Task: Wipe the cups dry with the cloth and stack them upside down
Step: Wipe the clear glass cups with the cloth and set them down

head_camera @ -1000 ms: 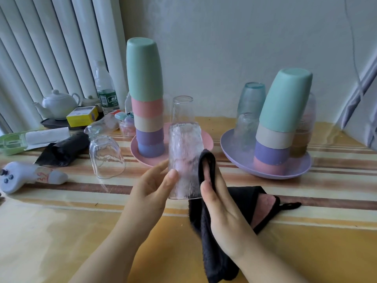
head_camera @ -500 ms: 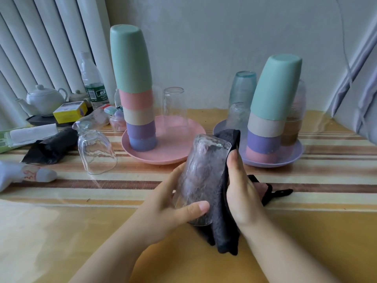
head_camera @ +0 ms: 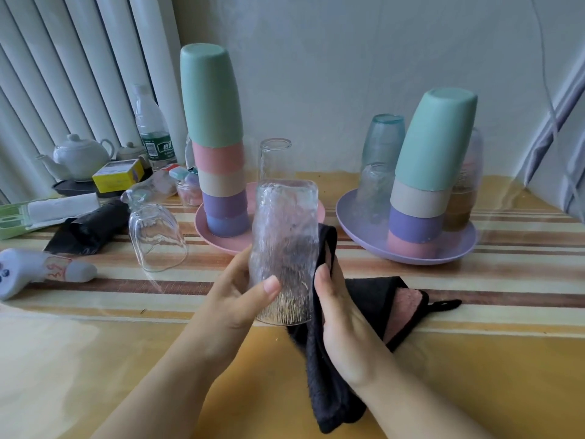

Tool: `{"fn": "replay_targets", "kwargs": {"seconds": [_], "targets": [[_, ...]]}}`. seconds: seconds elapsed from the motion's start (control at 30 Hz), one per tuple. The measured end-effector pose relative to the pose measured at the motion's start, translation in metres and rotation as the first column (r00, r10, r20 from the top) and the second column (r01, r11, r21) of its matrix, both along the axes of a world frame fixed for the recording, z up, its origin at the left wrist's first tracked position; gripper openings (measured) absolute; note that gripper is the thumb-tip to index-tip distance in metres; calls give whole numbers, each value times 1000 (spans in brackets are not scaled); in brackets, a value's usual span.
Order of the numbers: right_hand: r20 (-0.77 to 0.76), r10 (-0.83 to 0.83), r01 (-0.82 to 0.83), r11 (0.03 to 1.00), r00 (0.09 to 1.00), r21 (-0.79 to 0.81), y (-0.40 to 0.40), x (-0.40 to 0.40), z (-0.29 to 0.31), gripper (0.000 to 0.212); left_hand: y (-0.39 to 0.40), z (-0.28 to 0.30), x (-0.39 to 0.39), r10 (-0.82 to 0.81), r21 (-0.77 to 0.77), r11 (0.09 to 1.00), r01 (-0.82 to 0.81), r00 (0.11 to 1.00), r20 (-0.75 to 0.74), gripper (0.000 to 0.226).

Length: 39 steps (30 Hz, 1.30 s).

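The left hand [head_camera: 235,299] holds a ribbed glass [head_camera: 283,248] above the table [head_camera: 95,359], fingers wrapped round its lower part. The glass stands nearly upright, long axis vertical, closed base up, mouth down. The right hand [head_camera: 343,318] presses a black cloth [head_camera: 329,391] against its right side, fingers closed on the cloth.
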State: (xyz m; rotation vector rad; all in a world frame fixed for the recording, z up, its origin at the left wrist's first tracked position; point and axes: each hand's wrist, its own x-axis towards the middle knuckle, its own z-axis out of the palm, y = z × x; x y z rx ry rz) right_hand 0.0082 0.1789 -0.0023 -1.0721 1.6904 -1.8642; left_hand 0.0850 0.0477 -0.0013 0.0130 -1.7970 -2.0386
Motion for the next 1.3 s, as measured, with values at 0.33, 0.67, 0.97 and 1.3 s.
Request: {"fn": "replay_targets", "kwargs": {"seconds": [0.33, 0.67, 0.97, 1.3], "targets": [[-193, -117, 116, 993, 974, -19, -6, 5, -4, 48, 1, -4, 0, 30, -87, 996, -19, 991, 132, 87], [-1, -73, 73, 997, 997, -22, 5, -10, 7, 55, 12, -2, 0, -30, -131, 990, 44, 994, 108, 61], [-51, 70, -72, 997, 996, -34, -2, 7, 3, 46, -3, -3, 3, 103, 128, 986, -108, 993, 52, 89], [-233, -97, 93, 995, 968, -26, -5, 6, -3, 50, -3, -4, 0, 184, 1, 983, -185, 977, 112, 69]]}}
